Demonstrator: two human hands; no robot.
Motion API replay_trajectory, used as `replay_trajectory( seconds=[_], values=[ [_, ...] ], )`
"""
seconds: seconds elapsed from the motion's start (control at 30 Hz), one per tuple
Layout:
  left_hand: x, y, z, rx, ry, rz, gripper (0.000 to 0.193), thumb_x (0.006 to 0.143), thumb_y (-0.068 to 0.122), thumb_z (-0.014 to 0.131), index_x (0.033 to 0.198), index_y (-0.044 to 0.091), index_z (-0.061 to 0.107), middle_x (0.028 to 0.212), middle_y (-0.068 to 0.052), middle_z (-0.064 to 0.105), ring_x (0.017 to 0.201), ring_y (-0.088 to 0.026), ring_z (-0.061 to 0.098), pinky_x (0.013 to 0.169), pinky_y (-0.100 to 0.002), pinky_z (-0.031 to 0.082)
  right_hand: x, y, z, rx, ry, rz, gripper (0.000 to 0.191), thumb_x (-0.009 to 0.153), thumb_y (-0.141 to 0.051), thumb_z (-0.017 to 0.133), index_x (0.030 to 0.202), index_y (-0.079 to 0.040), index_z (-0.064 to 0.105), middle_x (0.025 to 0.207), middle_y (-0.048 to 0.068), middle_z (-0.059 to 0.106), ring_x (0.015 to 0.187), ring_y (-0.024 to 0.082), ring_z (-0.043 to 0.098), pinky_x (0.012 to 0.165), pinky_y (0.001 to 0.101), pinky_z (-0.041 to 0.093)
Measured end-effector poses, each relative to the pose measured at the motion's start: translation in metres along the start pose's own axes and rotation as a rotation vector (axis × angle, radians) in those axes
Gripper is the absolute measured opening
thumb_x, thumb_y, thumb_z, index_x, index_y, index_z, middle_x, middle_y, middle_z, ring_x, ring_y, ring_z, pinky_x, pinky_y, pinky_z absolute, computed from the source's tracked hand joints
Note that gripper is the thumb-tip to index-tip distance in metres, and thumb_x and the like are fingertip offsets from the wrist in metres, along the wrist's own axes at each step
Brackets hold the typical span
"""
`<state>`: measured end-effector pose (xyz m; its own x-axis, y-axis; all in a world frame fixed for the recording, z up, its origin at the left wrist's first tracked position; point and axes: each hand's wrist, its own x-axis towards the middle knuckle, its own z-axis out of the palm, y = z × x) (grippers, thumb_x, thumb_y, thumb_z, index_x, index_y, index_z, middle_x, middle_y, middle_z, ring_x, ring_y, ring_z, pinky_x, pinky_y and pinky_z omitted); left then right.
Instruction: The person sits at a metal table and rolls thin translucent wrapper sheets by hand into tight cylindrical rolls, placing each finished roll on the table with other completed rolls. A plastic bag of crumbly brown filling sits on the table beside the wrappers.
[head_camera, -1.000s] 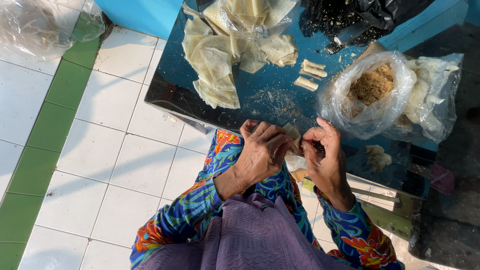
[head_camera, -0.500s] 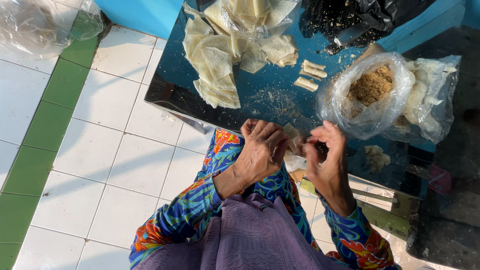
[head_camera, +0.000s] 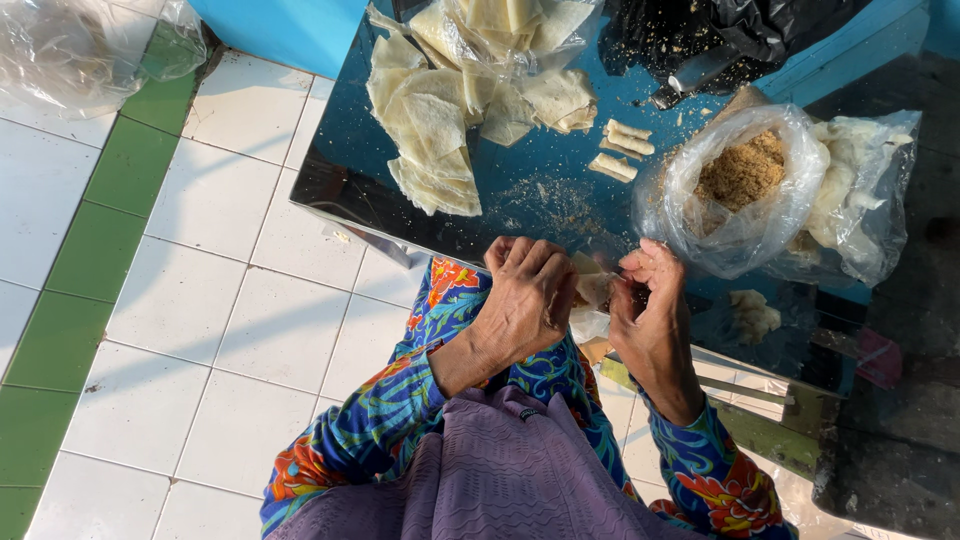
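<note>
Hands meet at the near edge of the worktop (head_camera: 560, 190), and I see both closed on one small pale wrapper (head_camera: 592, 288) between them. My left hand (head_camera: 525, 295) lies over it, fingers curled down, knuckles up; my right hand (head_camera: 650, 310) pinches its other end with thumb and fingertips. The wrapper sits just off the worktop's edge, above my lap, partly hidden by the fingers, so I cannot tell how far it is folded. Farther out on the dark glossy top lies a loose heap of flat wrappers (head_camera: 435, 130), some under clear plastic. Three finished rolls (head_camera: 620, 150) lie side by side near the middle, with crumbs scattered close by. To the right stands a clear bag of brown crumbly filling (head_camera: 745, 175), touching a second bag of pale pieces (head_camera: 850, 190). White floor tiles (head_camera: 200, 300) show at left.
</note>
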<state>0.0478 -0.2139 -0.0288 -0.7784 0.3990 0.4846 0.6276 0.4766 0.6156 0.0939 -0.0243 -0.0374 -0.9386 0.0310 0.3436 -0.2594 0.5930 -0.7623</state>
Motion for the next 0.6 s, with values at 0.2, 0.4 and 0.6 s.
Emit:
replay_trajectory(
  seconds=[0.2, 0.4, 0.6],
  values=[
    [0.006, 0.002, 0.0, 0.029, -0.02, -0.029, 0.017, 0.083, 0.011, 0.072, 0.098, 0.005, 0.067, 0.101, -0.01, 0.064, 0.099, -0.031, 0.059, 0.1, -0.054, 0.035, 0.012, -0.009, -0.005, -0.011, -0.052, 0.037, 0.063, 0.093, 0.014, 0.06, 0.149, 0.002, 0.034, 0.116, 0.017, 0.063, 0.103, 0.023, 0.066, 0.09, 0.0353, 0.055],
    [0.041, -0.007, 0.008, 0.088, 0.018, -0.079, 0.009, 0.09, 0.016, 0.067, 0.094, 0.008, 0.066, 0.094, -0.01, 0.068, 0.096, -0.031, 0.063, 0.094, -0.051, 0.038, 0.049, -0.011, 0.0, 0.016, -0.036, 0.03, 0.058, 0.097, 0.01, 0.06, 0.149, -0.001, 0.035, 0.108, 0.016, 0.066, 0.095, 0.024, 0.068, 0.085, 0.0356, 0.056],
    [0.067, -0.017, 0.017, 0.076, -0.023, -0.067, 0.01, 0.091, 0.018, 0.065, 0.092, 0.009, 0.065, 0.091, -0.01, 0.069, 0.093, -0.031, 0.063, 0.089, -0.049, 0.039, 0.067, -0.011, -0.004, -0.039, -0.043, 0.066, 0.053, 0.099, 0.007, 0.061, 0.146, -0.003, 0.039, 0.102, 0.014, 0.069, 0.088, 0.025, 0.069, 0.08, 0.0367, 0.054]
  ],
)
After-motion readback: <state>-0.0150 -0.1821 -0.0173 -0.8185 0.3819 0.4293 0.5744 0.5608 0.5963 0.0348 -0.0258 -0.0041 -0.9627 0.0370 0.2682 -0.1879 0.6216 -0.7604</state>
